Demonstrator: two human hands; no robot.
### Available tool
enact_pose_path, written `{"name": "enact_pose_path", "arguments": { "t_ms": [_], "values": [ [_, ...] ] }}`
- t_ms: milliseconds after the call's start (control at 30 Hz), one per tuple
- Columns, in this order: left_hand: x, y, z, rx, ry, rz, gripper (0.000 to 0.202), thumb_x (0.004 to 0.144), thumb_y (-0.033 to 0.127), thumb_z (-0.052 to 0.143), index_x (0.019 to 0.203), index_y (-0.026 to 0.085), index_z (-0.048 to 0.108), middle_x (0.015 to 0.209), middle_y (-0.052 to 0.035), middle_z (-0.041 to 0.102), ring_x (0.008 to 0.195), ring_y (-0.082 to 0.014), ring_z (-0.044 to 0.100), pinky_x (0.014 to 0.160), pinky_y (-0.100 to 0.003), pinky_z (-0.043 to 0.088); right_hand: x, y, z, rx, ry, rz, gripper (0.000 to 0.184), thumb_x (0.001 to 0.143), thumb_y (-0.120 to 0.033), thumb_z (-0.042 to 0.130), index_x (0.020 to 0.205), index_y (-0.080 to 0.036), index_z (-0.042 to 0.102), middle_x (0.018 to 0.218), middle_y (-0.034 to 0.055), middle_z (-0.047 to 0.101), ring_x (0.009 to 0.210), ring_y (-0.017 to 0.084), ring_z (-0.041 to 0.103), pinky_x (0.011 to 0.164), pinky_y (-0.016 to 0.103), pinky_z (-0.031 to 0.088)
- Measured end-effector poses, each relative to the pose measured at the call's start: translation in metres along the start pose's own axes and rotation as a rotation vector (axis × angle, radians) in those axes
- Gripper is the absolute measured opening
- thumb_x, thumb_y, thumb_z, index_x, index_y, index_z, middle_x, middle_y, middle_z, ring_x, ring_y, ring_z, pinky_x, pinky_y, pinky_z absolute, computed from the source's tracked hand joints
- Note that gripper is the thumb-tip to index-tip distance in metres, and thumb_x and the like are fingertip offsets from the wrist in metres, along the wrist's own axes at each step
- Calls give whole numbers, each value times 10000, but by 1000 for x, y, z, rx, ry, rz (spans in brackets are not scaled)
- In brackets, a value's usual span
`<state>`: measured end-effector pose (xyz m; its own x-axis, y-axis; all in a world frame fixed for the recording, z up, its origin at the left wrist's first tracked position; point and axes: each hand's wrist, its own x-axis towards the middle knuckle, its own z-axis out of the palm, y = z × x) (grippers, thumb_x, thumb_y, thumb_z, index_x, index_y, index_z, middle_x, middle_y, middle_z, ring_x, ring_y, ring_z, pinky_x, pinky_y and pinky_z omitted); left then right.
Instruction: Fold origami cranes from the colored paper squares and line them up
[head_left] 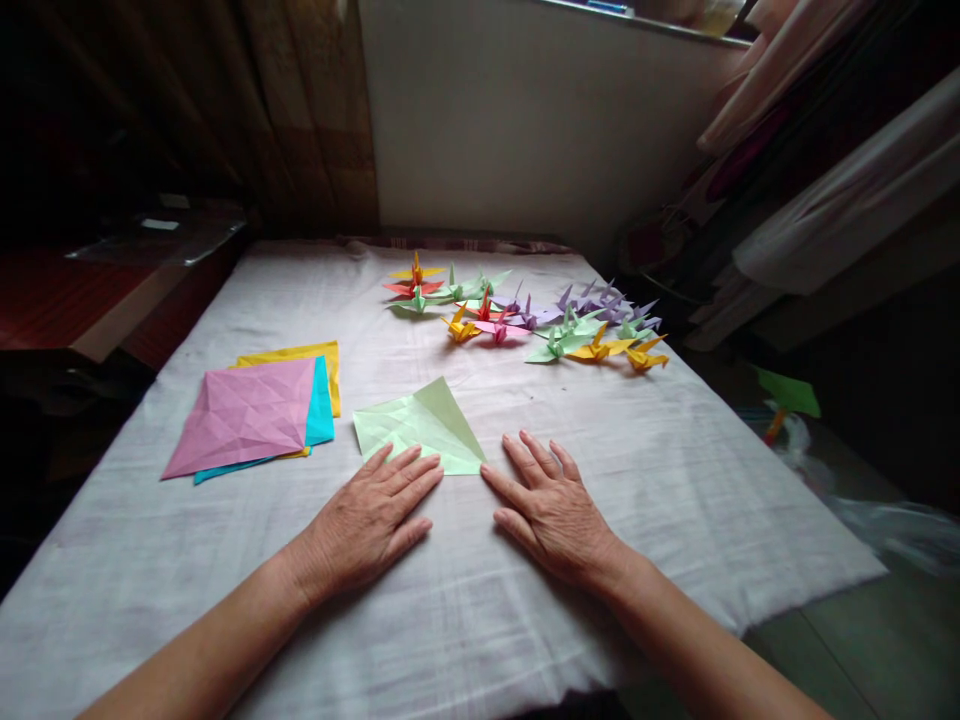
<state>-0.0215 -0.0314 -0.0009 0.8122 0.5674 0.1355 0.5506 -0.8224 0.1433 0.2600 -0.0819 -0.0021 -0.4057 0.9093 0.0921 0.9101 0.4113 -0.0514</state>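
While paper cranes [529, 318] are fully folded, a green sheet [431, 425], creased but unshaped, is touched by the open left hand [375, 512] and open right hand [551, 510]; stacked sheets [251, 410] are left unshaped.

Pale green is shown by the flat paper [416, 425]; pinkish purple, blue and yellow by the paper pile [247, 410]; yellow, red, green, purple and pink by the paper birds [555, 347]. The whitish cloth [675, 490] is faintly lined.
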Motion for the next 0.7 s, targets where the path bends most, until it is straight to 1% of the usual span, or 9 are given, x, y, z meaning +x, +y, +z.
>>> {"name": "enact_pose_path", "arguments": {
  "t_ms": [100, 200, 300, 367, 467, 600, 700],
  "values": [
    [-9, -11, -5, 49, -42, -2, 539, 989, 480, 405, 1465, 229, 420, 1494, -35, 477, 1390, -240, 410, 1212, -432, 54, 1, -1, -1, 17, -9, 9, 461, 945, -509, 507, 1378, -355, 543, 1537, 124, 389, 1422, 352, 320, 1101, 549, 245],
    [-21, -24, -11, 104, -48, -24, 556, 989, 514, 382, 1472, 238, 413, 1490, -32, 480, 1396, -249, 400, 1195, -423, -68, 1, -1, 0, 26, -12, 18, 463, 940, -501, 520, 1380, -359, 540, 1538, 113, 391, 1425, 352, 315, 1104, 553, 249],
    [-34, -35, -16, 143, -40, -31, 559, 987, 529, 379, 1474, 256, 414, 1474, -25, 500, 1391, -252, 405, 1174, -411, -129, 0, -1, 0, 34, -18, 27, 465, 944, -493, 519, 1391, -366, 525, 1541, 115, 385, 1426, 351, 317, 1109, 567, 242],
    [-41, -40, -18, 157, -38, -25, 553, 982, 531, 392, 1468, 270, 424, 1465, -20, 513, 1390, -255, 404, 1173, -407, -119, 0, -1, 1, 44, -31, 29, 467, 946, -495, 514, 1397, -370, 516, 1544, 121, 376, 1427, 353, 316, 1107, 574, 245],
    [-47, -43, -20, 173, -35, -49, 529, 978, 530, 399, 1451, 299, 450, 1464, -14, 516, 1398, -266, 389, 1180, -432, -62, 0, -1, 0, 55, -45, 35, 461, 951, -491, 506, 1397, -372, 515, 1551, 122, 361, 1432, 353, 310, 1106, 575, 250],
    [-47, -42, -23, 198, -29, -97, 481, 977, 529, 395, 1390, 323, 528, 1481, -50, 496, 1389, -284, 399, 1180, -482, 33, 1, -2, 0, 64, -44, 43, 457, 955, -494, 497, 1396, -376, 514, 1557, 114, 352, 1442, 341, 293, 1115, 567, 242],
    [-47, -42, -27, 206, -11, -112, 461, 970, 551, 395, 1339, 342, 577, 1466, -67, 512, 1371, -283, 424, 1178, -488, 79, 1, -2, -1, 82, -48, 53, 456, 959, -504, 483, 1397, -381, 511, 1556, 117, 352, 1448, 341, 278, 1113, 573, 241]
  ]
}}
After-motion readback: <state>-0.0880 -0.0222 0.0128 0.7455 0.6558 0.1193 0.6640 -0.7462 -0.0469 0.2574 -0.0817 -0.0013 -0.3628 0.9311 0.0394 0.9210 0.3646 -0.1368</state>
